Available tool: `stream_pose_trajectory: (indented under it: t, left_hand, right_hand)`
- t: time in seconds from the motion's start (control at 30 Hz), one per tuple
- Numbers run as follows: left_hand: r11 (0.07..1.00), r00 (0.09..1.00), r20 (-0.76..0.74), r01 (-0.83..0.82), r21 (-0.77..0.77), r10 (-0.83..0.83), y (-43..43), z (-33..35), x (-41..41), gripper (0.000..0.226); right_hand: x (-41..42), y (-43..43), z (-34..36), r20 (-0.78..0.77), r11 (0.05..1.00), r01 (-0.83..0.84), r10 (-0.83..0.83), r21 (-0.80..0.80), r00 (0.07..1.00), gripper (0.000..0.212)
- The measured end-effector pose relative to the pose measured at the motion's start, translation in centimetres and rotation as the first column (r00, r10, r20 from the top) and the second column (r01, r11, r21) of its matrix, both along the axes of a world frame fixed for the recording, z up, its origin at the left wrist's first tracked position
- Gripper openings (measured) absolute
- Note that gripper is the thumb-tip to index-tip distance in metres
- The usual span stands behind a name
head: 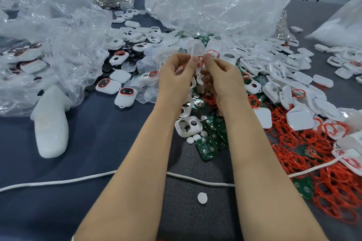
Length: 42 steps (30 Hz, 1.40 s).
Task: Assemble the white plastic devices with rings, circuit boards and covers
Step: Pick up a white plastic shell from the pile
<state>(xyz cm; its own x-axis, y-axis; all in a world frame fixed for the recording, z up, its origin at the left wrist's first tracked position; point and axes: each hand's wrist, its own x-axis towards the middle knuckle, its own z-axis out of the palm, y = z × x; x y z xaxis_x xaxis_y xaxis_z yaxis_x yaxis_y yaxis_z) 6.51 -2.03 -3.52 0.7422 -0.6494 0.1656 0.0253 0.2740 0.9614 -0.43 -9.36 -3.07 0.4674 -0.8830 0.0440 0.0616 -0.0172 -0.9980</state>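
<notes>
— Where's the shell (193,48)?

— Up between my two hands, above the heap on the surface (98,143). My left hand (175,78) pinches its lower end, thumb on the near side.

— And the ring (200,60)?

— Just right of the shell's base and touching it, pinched in my right hand (222,79). That hand is nearer the ring, so the seating falls to it.

— Which way does the shell run?

— Its long axis stands nearly upright, with the free end pointing up and away from me. The ring sits low against its right flank. I can't tell whether it's in the groove.

— Boards (207,146)?

— Below my wrists, well apart.
</notes>
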Motion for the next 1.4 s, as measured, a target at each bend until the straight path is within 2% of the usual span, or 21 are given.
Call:
stream_pose_trajectory:
  t: [0.13,0.23,0.33,0.4,0.5,0.57,0.6,0.67,0.73,0.8,0.87,0.93,1.03,1.13,1.2,1.27,1.33,1.4]
  left_hand:
    - [0.995,0.983,-0.165,0.077,-0.061,-0.086,-0.1,0.2,0.0,0.010]
    - [0.997,0.991,-0.115,0.070,-0.025,-0.072,-0.2,0.1,-0.2,0.009]
    - [0.997,0.998,0.050,-0.050,0.058,0.047,-0.2,-0.1,-0.2,0.006]
    - [0.982,0.968,0.215,-0.154,0.105,0.129,-0.1,-0.1,-0.2,0.004]
    - [0.970,0.875,0.467,-0.205,0.128,0.123,0.0,0.1,-0.6,0.004]
    - [0.962,0.798,0.598,-0.219,0.166,0.078,-0.1,-0.1,-0.8,0.010]
    - [0.958,0.786,0.615,-0.218,0.186,0.059,-0.1,-0.2,-0.8,0.012]
    - [0.956,0.829,0.556,-0.210,0.204,0.063,0.0,0.1,-0.7,0.018]
    - [0.971,0.905,0.419,-0.164,0.171,0.079,0.0,0.5,-0.5,0.022]
    - [0.986,0.960,0.274,-0.096,0.137,0.055,0.3,1.0,-0.5,0.015]
    - [0.985,0.971,0.220,-0.119,0.126,0.089,0.5,1.3,0.0,0.012]
    - [0.965,0.952,0.230,-0.235,0.114,0.204,1.1,1.5,1.2,0.015]
    - [0.921,0.921,0.167,-0.373,0.113,0.353,2.6,1.8,4.1,0.006]
    - [0.888,0.897,0.042,-0.441,0.131,0.439,4.7,2.0,7.3,0.012]
    - [0.856,0.863,-0.018,-0.497,0.142,0.505,6.0,2.2,9.1,0.019]
    - [0.817,0.820,-0.054,-0.559,0.141,0.570,7.2,2.3,10.4,0.023]
    - [0.788,0.781,-0.100,-0.610,0.088,0.616,8.3,2.6,11.4,0.022]
    - [0.758,0.752,-0.103,-0.652,0.033,0.651,9.2,2.9,12.0,0.017]
  right_hand:
    - [-0.2,0.1,0.2,0.019,0.999,-0.028,0.029,-0.019,0.999,0.022]
    - [-0.1,0.1,0.0,0.010,0.999,0.019,-0.018,-0.028,1.000,0.022]
    - [0.1,0.4,0.1,-0.039,0.989,0.090,-0.095,-0.118,0.995,0.015]
    - [0.2,0.7,0.5,-0.029,0.982,0.101,-0.107,-0.158,0.994,0.027]
    - [0.2,0.8,1.0,-0.041,0.978,0.084,-0.093,-0.191,0.995,0.041]
    - [-0.1,0.4,1.1,-0.061,0.976,0.116,-0.130,-0.186,0.990,0.032]
    - [-0.2,0.1,1.0,-0.058,0.976,0.130,-0.142,-0.174,0.988,0.025]
    - [-0.4,0.1,1.0,-0.040,0.978,0.139,-0.147,-0.155,0.988,0.018]
    - [-0.1,0.5,1.0,-0.009,0.977,0.127,-0.130,-0.170,0.991,0.008]
    - [0.7,1.0,1.1,-0.031,0.966,0.126,-0.136,-0.225,0.990,0.011]
    - [1.6,1.5,1.4,-0.077,0.948,0.124,-0.153,-0.292,0.985,0.019]
    - [2.7,2.1,1.8,-0.141,0.923,0.069,-0.131,-0.378,0.981,0.025]
    - [5.1,3.5,2.8,-0.283,0.872,-0.089,-0.058,-0.480,0.957,0.033]
    - [8.4,4.9,3.3,-0.334,0.848,-0.170,-0.008,-0.502,0.942,0.019]
    - [11.2,6.0,3.0,-0.401,0.811,-0.243,0.011,-0.533,0.916,0.023]
    - [14.2,7.3,2.2,-0.548,0.736,-0.379,0.014,-0.560,0.837,0.027]
    - [16.8,8.5,1.3,-0.698,0.628,-0.521,-0.050,-0.578,0.714,0.026]
    - [18.7,9.5,0.5,-0.772,0.577,-0.594,-0.104,-0.560,0.627,0.028]
